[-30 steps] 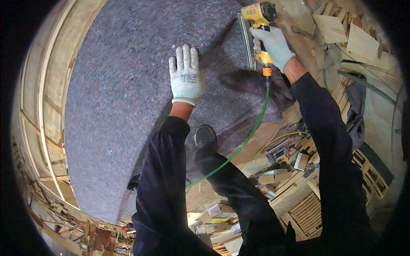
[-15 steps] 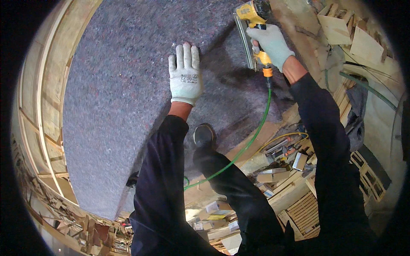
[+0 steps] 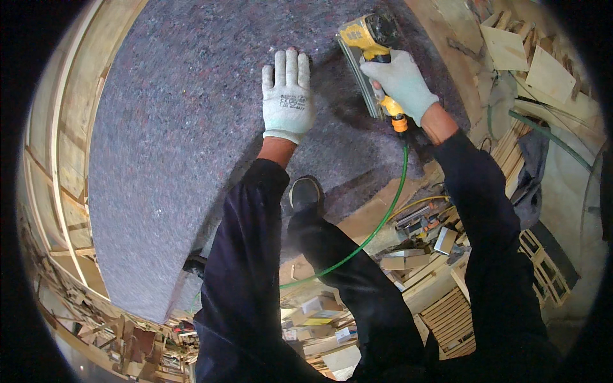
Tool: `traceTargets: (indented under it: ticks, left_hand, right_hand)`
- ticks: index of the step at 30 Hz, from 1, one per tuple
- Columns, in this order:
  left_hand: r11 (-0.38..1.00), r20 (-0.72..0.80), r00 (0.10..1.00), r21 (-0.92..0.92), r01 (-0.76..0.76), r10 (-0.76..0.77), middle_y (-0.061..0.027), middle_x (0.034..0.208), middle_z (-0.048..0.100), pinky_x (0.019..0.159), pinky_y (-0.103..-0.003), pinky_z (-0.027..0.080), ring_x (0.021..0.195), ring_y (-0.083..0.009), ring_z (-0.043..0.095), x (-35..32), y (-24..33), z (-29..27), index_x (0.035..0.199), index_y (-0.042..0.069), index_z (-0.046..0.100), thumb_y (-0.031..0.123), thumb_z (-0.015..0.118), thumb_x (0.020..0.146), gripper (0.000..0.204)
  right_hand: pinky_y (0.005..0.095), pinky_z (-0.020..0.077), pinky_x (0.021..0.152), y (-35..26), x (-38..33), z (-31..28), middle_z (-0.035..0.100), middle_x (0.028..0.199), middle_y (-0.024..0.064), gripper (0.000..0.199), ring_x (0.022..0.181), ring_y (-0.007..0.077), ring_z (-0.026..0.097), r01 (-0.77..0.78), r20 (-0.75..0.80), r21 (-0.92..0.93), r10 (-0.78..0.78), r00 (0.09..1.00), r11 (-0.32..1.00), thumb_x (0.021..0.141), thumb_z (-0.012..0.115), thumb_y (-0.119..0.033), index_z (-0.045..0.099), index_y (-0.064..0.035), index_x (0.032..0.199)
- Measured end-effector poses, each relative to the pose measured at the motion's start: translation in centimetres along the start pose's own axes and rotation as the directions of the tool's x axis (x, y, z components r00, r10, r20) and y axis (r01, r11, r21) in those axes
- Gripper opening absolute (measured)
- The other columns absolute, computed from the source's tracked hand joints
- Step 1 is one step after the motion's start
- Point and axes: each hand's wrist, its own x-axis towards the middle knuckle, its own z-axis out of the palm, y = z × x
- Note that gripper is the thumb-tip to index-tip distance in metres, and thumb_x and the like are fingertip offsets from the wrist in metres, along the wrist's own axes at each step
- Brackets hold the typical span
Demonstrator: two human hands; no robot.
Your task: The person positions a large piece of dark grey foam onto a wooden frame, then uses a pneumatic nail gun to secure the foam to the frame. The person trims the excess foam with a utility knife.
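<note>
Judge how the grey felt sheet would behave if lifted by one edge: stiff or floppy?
Probably floppy: the grey felt sheet curves over the wooden frame beneath it. Likely light, since the flat left hand alone pins it. Its fuzzy surface suggests grip, not slip, near the yellow stapler.

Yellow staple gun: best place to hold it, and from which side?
Grip the staple gun by its handle, coming from the hose end below, as the right hand does. The green air hose leaves the handle's base; its long magazine lies against the grey felt.

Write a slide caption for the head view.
Gloved left hand flat on grey felt; right hand grips yellow stapler.
</note>
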Motion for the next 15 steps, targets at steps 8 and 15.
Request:
traceTargets:
  ticks: [8, 15]
  left_hand:
    - [0.996, 0.045, 0.996, 0.038, 0.075, -0.077, -0.0235, 0.163, 0.036, 0.121, -0.058, 0.025, 0.150, -0.0434, 0.034, -9.2, -1.8, -2.2, 0.156, 0.001, 0.038, 0.021, 0.070, 0.078, 0.087]
    - [0.985, 0.061, 0.983, 0.016, 0.171, -0.171, -0.0234, 0.164, 0.035, 0.121, -0.060, 0.024, 0.151, -0.0448, 0.032, -14.4, -2.9, -3.6, 0.156, 0.001, 0.038, 0.016, 0.066, 0.085, 0.078]
  right_hand:
    - [0.0263, 0.0432, 0.053, -0.1, -2.2, 2.9, 0.062, 0.072, -0.0012, 0.017, 0.058, 0.0065, 0.055, -0.030, 0.074, -0.127, 0.040, 0.996, 0.991, 0.090, 0.069, -0.016, 0.071, -0.0023, 0.101]
    - [0.0271, 0.0444, 0.056, 0.3, -3.3, 4.0, 0.062, 0.072, -0.0013, 0.018, 0.059, 0.0065, 0.056, -0.007, 0.093, -0.090, 0.015, 0.996, 0.996, 0.091, 0.068, -0.017, 0.071, -0.0016, 0.100]
